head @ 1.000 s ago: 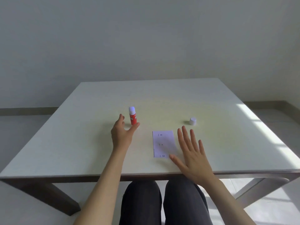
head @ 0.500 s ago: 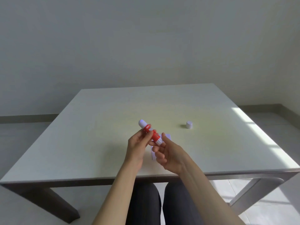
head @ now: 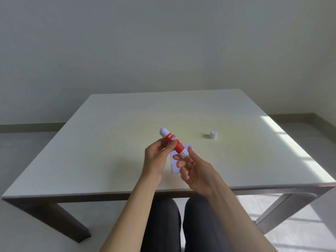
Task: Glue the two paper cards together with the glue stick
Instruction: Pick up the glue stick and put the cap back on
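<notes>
Glue stick (head: 173,142) is off the table since a second ago, now held tilted in the air above the paper cards (head: 175,164). Left hand (head: 156,157) pinches its red barrel. Right hand (head: 192,169) fingertips grip the white lower end. White cap (head: 213,134) sits well apart on the table (head: 109,151), to the right.

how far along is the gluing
Done: the white cap stands on the table, apart from the stick. In hand: left hand holds the glue stick by its red barrel, right hand at its lower end. Left: the paper cards show no visible glue.
</notes>
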A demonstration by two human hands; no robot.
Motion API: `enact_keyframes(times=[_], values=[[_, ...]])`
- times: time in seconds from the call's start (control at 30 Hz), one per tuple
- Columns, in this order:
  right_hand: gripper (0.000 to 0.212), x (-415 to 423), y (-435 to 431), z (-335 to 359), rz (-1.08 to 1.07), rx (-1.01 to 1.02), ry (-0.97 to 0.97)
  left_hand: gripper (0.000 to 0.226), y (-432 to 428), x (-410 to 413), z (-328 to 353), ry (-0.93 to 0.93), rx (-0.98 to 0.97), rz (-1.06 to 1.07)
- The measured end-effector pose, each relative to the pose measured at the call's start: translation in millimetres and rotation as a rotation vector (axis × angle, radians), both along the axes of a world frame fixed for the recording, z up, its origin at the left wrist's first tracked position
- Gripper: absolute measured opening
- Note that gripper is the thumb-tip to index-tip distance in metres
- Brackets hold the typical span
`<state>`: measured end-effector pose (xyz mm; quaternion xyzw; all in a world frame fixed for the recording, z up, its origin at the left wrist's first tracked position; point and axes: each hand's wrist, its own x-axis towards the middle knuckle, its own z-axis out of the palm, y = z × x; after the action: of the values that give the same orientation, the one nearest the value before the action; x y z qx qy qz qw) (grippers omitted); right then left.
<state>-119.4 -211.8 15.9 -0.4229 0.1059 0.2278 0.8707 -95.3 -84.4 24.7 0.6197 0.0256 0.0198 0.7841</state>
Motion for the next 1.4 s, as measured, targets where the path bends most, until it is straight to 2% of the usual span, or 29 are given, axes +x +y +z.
enact_keyframes(times=[0.07,0.1,0.13,0.17,0.2,0.23,0.27,0.3,0.33,0.37,0.47,0.5,0.57,0.6,0.63,0.7,0.73,0.8,0.87,0.97,1.07,1.17,1.3,1.33,1.4], values=[[0.037,2,-2,2,-0.015,0.079,-0.032,0.010,1,2,3,-0.017,0.005,0.012],[0.026,2,0,-1,-0.075,-0.002,-0.172,0.010,1,3,4,-0.024,0.008,0.020],[0.012,2,4,-5,-0.185,-0.201,-0.389,0.010,1,3,5,-0.026,0.008,0.024],[0.006,1,7,-9,-0.332,-0.531,-0.635,0.011,0,3,5,-0.024,0.000,0.023],[0.013,0,9,-17,-0.484,-0.892,-0.841,0.011,0,3,6,-0.016,-0.012,0.016],[0.015,1,10,-25,-0.582,-1.129,-0.987,0.010,-1,2,6,-0.012,-0.018,0.012],[0.017,3,10,-28,-0.630,-1.213,-1.036,0.009,-1,2,6,-0.014,-0.016,0.018],[0.020,3,11,-27,-0.630,-1.178,-1.005,0.007,-1,2,5,-0.019,-0.010,0.031],[0.022,2,11,-23,-0.576,-1.069,-0.888,0.006,0,2,5,-0.024,0.000,0.045],[0.023,0,11,-15,-0.479,-0.888,-0.716,0.006,1,1,5,-0.027,0.012,0.055],[0.041,2,7,4,-0.085,-0.148,-0.108,0.005,4,1,4,-0.036,0.033,0.054],[0.040,3,4,4,-0.038,0.001,-0.019,0.005,6,1,4,-0.045,0.036,0.056],[0.027,1,8,8,-0.085,0.023,-0.097,0.005,7,3,4,-0.084,0.062,0.083],[0.017,-1,10,6,-0.173,-0.112,-0.274,0.005,7,4,4,-0.095,0.076,0.100],[0.011,-3,13,2,-0.279,-0.401,-0.509,0.003,6,4,3,-0.093,0.082,0.116],[0.017,-3,12,-10,-0.440,-1.088,-0.894,0.003,5,4,2,-0.083,0.096,0.149],[0.022,1,8,-10,-0.410,-1.265,-0.984,0.004,5,3,1,-0.084,0.105,0.165],[0.044,17,-8,-7,-0.289,-1.369,-1.010,0.007,9,4,1,-0.092,0.137,0.196],[0.062,46,-32,-10,-0.275,-1.541,-0.964,0.010,17,5,2,-0.117,0.259,0.225],[0.051,89,-71,-16,-0.185,-1.746,-0.666,0.014,27,3,4,-0.165,0.453,0.232],[0.038,104,-88,-26,0.014,-1.884,-0.623,0.015,30,1,4,-0.212,0.602,0.240],[0.033,99,-80,-16,-0.077,-1.742,-0.693,0.020,29,-1,4,-0.258,0.690,0.263],[0.024,65,-44,16,-0.272,-0.922,-0.647,0.023,25,-2,4,-0.295,0.758,0.264],[0.020,55,-38,24,-0.280,-0.799,-0.667,0.024,21,-2,5,-0.307,0.771,0.250],[0.016,44,-29,37,-0.240,-0.734,-0.724,0.027,15,-1,9,-0.328,0.800,0.234]])
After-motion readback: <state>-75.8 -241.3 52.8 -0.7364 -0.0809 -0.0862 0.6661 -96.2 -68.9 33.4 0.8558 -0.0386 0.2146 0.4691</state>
